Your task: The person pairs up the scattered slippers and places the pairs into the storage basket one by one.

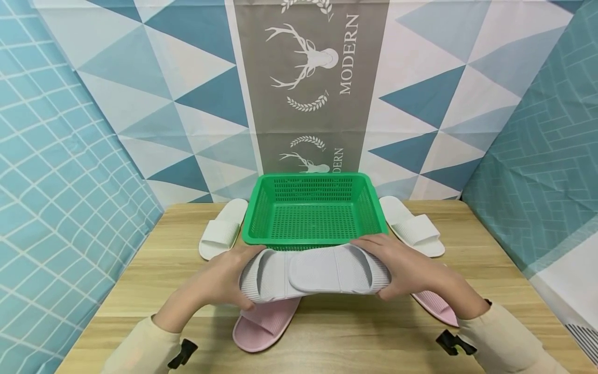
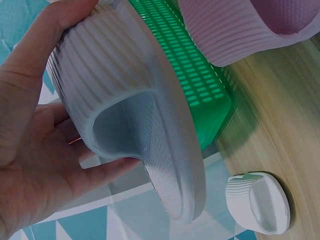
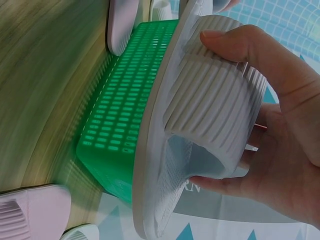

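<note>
Hands: left hand (image 1: 219, 283) and right hand (image 1: 411, 267) each curl round one end of the grey slipper pair (image 1: 315, 272), nested sole to sole.
Long axis: 9-to-3 o'clock, level, equally near both hands.
Beneath: pink slipper (image 1: 266, 324) on wooden table (image 1: 140, 270).
Beyond, 12 o'clock: green basket (image 1: 314, 210), just past the pair.
Flanks: white slippers (image 1: 223, 228).

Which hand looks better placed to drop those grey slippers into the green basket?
Neither clearly: the left hand and right hand each grip one end of the grey slippers, right in front of the green basket. Probably both together.
</note>
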`<state>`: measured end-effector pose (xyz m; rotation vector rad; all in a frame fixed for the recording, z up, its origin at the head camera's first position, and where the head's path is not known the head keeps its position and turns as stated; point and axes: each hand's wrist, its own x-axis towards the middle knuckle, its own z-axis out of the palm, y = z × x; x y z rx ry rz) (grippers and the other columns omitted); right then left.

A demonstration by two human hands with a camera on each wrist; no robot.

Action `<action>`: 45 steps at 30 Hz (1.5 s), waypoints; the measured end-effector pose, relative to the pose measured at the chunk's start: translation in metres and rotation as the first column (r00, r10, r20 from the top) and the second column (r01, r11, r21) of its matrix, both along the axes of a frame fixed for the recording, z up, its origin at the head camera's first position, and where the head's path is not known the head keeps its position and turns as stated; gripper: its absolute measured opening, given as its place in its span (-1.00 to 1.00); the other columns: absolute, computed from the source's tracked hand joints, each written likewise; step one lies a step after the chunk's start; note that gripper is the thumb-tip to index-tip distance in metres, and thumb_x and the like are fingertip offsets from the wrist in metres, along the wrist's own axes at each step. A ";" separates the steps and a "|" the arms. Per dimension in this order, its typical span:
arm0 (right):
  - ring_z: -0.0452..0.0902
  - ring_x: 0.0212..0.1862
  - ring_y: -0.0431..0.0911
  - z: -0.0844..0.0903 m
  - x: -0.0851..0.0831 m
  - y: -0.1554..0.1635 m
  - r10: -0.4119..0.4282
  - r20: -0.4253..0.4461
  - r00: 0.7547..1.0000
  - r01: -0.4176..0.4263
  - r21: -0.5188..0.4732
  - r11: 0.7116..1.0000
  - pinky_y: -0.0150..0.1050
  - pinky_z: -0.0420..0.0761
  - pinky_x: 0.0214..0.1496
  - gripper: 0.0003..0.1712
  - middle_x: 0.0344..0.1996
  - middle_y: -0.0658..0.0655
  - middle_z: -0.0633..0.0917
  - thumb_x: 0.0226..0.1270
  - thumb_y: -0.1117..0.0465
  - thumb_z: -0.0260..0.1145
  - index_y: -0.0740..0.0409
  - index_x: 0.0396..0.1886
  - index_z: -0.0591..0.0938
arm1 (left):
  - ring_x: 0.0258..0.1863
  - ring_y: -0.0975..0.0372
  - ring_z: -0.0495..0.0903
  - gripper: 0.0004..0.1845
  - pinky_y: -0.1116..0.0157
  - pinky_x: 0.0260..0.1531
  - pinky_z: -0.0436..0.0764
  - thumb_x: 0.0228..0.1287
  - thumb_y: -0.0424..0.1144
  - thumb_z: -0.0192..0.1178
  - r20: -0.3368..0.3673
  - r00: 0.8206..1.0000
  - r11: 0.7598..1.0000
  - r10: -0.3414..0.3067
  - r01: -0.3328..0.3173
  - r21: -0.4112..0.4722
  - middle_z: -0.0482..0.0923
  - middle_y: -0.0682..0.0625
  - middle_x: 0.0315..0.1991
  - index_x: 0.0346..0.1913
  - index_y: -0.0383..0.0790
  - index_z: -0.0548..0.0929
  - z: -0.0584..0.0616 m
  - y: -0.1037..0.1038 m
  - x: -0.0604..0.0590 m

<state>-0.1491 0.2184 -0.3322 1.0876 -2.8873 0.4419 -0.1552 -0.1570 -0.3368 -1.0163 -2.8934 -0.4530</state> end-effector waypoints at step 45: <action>0.36 0.32 0.08 0.004 0.000 -0.012 -0.015 0.034 0.999 0.015 0.017 1.000 0.11 0.46 0.25 0.11 0.30 0.12 0.46 -0.36 0.11 0.56 0.13 0.37 0.35 | -0.10 0.22 0.55 0.11 0.22 -0.20 0.60 -0.63 -0.05 0.60 0.019 1.000 1.000 0.016 -0.016 -0.010 0.55 -0.03 0.11 0.28 -0.10 0.41 0.001 0.006 -0.001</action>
